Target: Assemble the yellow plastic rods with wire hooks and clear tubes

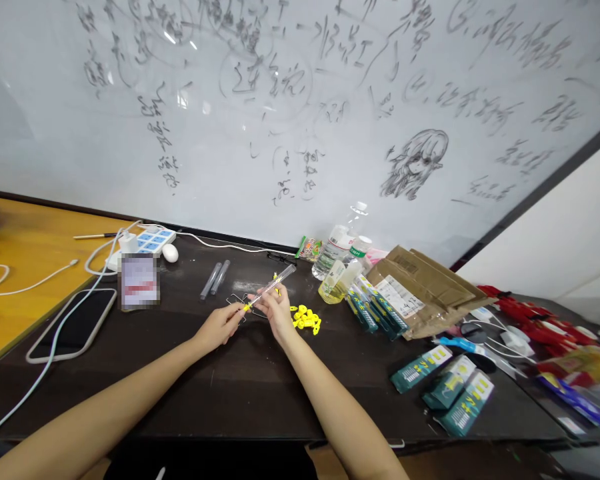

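Left hand (pixel 223 327): fingertips pinched on the yellow near end of a slim clear plastic tube (pixel 276 283).
Right hand (pixel 276 311): fingers gripping that tube farther along.
Held tube: above the dark brown tabletop (pixel 280 400), slanting away to the right.
Yellow pile: small glossy plastic pieces (pixel 305 319), just right of the right hand.
Spare tubes: two clear plastic cylinders (pixel 221 277), side by side.
Backdrop: white, marker-covered board (pixel 205 167).

Over there, a slim clear tube (pixel 281 278) slants up rightward, a yellow tip (pixel 247 308) at its lower end; small yellow pieces (pixel 303 312) lie heaped nearby.
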Motion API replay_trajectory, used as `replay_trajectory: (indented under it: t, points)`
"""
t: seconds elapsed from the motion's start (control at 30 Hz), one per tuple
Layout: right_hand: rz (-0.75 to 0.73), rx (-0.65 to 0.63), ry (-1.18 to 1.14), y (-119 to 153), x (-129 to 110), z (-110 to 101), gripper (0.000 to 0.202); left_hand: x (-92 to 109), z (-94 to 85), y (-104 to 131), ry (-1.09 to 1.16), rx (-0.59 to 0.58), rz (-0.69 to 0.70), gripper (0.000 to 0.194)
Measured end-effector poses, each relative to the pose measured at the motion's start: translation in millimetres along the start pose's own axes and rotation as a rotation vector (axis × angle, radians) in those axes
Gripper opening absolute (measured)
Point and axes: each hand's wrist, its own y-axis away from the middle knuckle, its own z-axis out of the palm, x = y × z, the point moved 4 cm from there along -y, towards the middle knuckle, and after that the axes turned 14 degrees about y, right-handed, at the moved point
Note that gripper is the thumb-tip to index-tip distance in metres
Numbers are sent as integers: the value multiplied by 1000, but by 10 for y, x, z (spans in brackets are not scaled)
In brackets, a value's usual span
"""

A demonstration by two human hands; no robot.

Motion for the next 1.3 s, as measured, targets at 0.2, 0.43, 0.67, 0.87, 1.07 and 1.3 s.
replay_trajectory:
  t: [0.2,0.43,0.67,0.87,1.07,1.3]
  points:
    - [-71,-69,147,16,34,34,32,56,-46,-13,-76,54,88,36]
    - [-53,-110,213,34,85,59,29,52,-71,-21,-8,110,88,32]
    - [-18,-193,261,93,127,139,32,-164,-138,-145,325,264,6,43]
    - [-86,-305,414,132,142,205,28,-140,-112,-140,586,262,-89,56]
    - [-174,-302,699,152,158,195,26,-130,-123,-98,614,273,-113,55]
    - [-179,-234,735,166,224,179,27,-110,-94,-101,654,247,-126,56]
